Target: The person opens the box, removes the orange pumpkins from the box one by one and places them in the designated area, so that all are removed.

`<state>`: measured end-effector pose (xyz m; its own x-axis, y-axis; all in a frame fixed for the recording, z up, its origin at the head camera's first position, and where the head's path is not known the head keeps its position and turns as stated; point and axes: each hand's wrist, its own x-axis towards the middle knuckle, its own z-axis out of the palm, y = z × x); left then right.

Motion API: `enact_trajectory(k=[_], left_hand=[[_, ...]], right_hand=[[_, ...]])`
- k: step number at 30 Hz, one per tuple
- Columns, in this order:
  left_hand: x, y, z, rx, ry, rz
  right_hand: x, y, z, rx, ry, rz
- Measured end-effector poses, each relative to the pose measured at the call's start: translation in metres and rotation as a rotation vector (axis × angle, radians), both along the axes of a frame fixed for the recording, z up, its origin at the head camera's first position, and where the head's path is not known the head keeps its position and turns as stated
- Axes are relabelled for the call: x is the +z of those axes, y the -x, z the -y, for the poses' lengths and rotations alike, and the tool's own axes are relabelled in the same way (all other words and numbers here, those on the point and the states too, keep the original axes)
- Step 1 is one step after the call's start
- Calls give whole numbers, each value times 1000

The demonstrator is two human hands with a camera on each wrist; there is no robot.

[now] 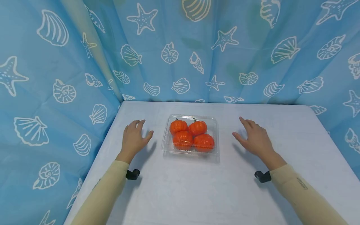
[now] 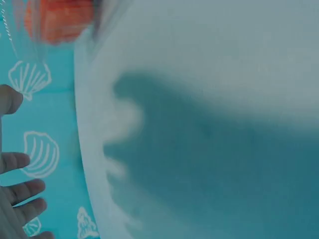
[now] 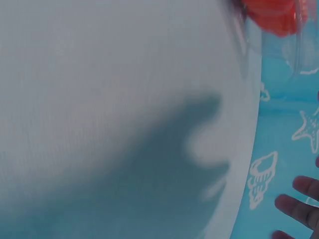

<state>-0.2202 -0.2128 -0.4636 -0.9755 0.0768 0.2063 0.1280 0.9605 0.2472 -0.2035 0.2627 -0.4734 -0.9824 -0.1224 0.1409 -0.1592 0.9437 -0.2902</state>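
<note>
A clear plastic box (image 1: 191, 118) sits on the white table, holding several small orange pumpkins (image 1: 183, 140), some with dark stems. To its left, my left hand (image 1: 134, 137) hovers above the table with fingers spread, apart from the box. On the other side my right hand (image 1: 256, 137) is held over the table in much the same way, also touching nothing. The left wrist view catches the fingers (image 2: 24, 191) and one blurred pumpkin (image 2: 59, 20) through the plastic. In the right wrist view, fingertips (image 3: 296, 209) show at the edge, with a pumpkin (image 3: 276, 15) above.
The white table (image 1: 191, 190) has its far edge against a blue curtain (image 1: 202, 56) printed with white shells and starfish. The curtain also runs along the left and right sides. Each wrist wears a small black camera mount (image 1: 132, 174).
</note>
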Motion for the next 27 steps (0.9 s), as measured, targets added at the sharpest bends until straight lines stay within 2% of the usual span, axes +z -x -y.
enact_trajectory(k=[3,7,11,15,21,27], left_hand=[[-1,-4,-5,-6,-118,0],[-2,-11,-11,-6,-255,57],[-3,-16,-15,-16,-363,123],[-5,-20,-18,-40,-466,147],[-9,-26,-26,-101,-566,169],[-11,-30,-33,-163,-613,190]], right_hand=[[3,-6,5,11,47,39],[5,-12,13,35,121,66],[7,-17,22,66,190,60],[8,-23,30,89,242,55],[12,-31,44,134,301,90],[12,-35,51,240,368,140]])
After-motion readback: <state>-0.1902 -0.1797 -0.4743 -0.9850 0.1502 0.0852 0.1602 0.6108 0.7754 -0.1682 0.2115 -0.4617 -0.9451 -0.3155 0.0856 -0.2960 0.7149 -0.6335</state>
